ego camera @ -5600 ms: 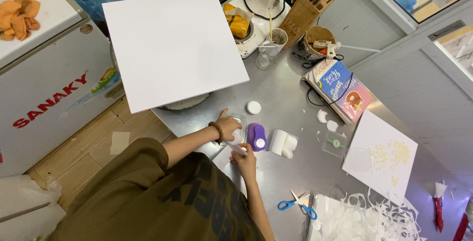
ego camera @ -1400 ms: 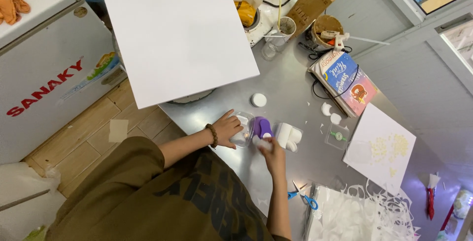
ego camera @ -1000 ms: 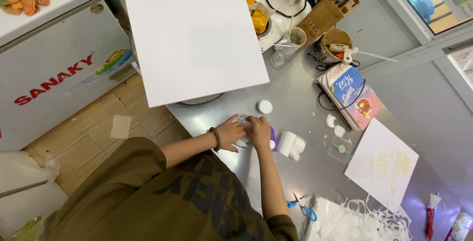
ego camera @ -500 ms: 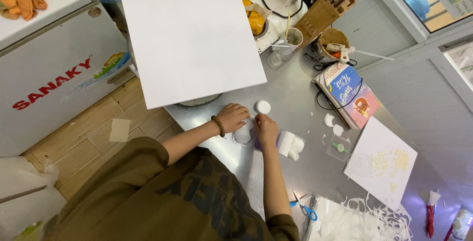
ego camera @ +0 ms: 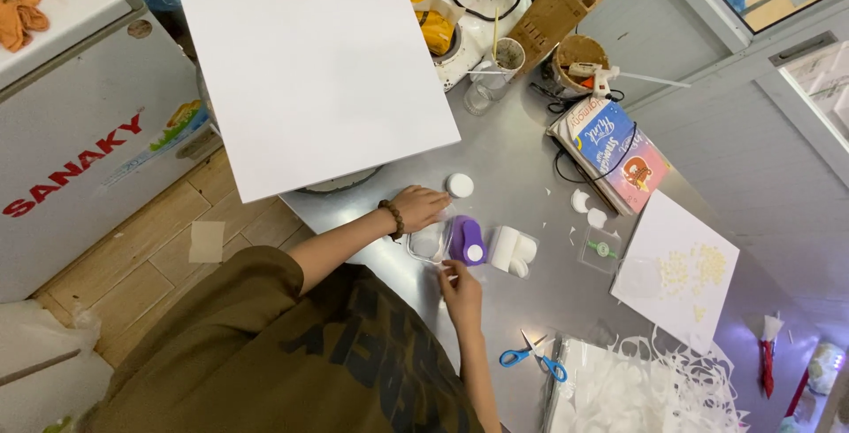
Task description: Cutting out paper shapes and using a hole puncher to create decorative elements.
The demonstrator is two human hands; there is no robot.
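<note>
Head camera shows the right hand (ego camera: 462, 296) has drawn back from the purple punch (ego camera: 466, 241), fingers loosely pinched near a tiny white scrap; half a second ago it was on the punch. Left hand (ego camera: 421, 207) lies flat beside it, over a clear small container (ego camera: 425, 243), so pressing seems paused

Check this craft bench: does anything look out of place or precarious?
Yes. The large white board overhangs the metal table edge, resting on something round beneath it. White paper scraps lie heaped by the blue scissors.
</note>
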